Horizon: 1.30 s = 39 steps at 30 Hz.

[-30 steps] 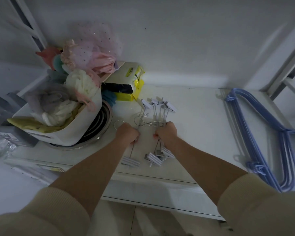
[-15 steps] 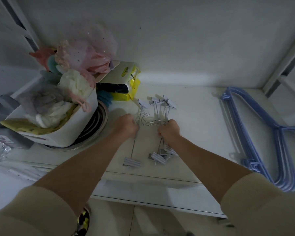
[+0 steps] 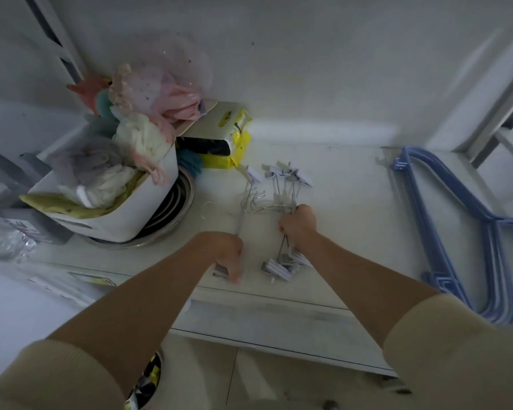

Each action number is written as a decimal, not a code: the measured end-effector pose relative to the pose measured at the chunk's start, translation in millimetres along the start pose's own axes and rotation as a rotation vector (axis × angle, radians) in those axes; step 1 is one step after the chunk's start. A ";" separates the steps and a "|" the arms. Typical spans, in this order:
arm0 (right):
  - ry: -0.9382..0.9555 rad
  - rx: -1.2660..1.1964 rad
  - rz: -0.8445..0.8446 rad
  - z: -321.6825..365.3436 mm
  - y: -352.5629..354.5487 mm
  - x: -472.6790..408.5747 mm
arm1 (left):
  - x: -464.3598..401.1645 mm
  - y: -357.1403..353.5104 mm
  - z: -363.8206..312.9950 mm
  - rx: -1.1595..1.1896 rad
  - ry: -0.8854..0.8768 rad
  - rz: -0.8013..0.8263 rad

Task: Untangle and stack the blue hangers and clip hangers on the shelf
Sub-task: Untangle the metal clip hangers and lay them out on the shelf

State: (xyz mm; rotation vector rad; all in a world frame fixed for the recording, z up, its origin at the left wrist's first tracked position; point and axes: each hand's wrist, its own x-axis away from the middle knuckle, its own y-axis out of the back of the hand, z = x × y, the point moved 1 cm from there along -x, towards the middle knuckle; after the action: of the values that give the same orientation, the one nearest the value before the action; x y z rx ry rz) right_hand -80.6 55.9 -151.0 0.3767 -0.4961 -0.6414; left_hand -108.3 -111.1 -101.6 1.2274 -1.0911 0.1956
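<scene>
A bundle of metal clip hangers (image 3: 282, 184) with white clips lies in the middle of the white shelf (image 3: 347, 202). My right hand (image 3: 298, 223) grips the bundle's bars near the hooks. A single clip hanger (image 3: 240, 220) lies to the left, and my left hand (image 3: 228, 255) holds its near clip end at the shelf's front. A stack of blue hangers (image 3: 468, 229) lies flat at the right side of the shelf.
A white bin (image 3: 122, 214) stuffed with cloths and netting stands at the left on a round metal rack. A yellow and white package (image 3: 228, 137) sits behind it by the wall. Plastic wrapping lies at the far left. A shelf post rises at the right.
My left hand has slid back along the single clip hanger toward the shelf's front edge, down to its near clip. My right hand has stayed on the bundle.
</scene>
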 end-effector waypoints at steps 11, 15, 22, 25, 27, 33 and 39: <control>-0.044 -0.132 -0.098 -3.6 3.6 9.1 | -9.8 -4.3 15.2 0.099 -0.063 -0.167; -0.073 -0.205 -0.135 -0.2 8.9 12.1 | -10.5 -4.4 15.4 0.123 -0.071 -0.144; -0.061 -0.253 -0.073 3.7 14.7 18.3 | -5.4 33.1 5.6 0.031 -0.066 -0.262; -0.047 -0.228 -0.074 5.5 20.3 16.9 | -19.1 64.6 -1.6 0.082 -0.038 -0.647; -0.051 -0.196 -0.071 3.5 24.2 14.6 | -35.5 77.6 -6.5 0.190 -0.034 -0.800; -0.075 -0.130 -0.083 -11.1 37.0 8.9 | -79.9 85.9 -24.5 0.462 -0.138 -0.785; -0.088 -0.117 -0.098 -15.5 45.2 6.0 | -103.0 75.9 -29.7 0.659 -0.127 -0.833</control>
State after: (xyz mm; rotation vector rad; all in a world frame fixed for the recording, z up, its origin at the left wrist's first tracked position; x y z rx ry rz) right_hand -46.7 88.3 -140.2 0.2645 -0.5235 -0.7808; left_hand -193.6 -14.7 -127.4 2.2104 -0.5383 -0.1871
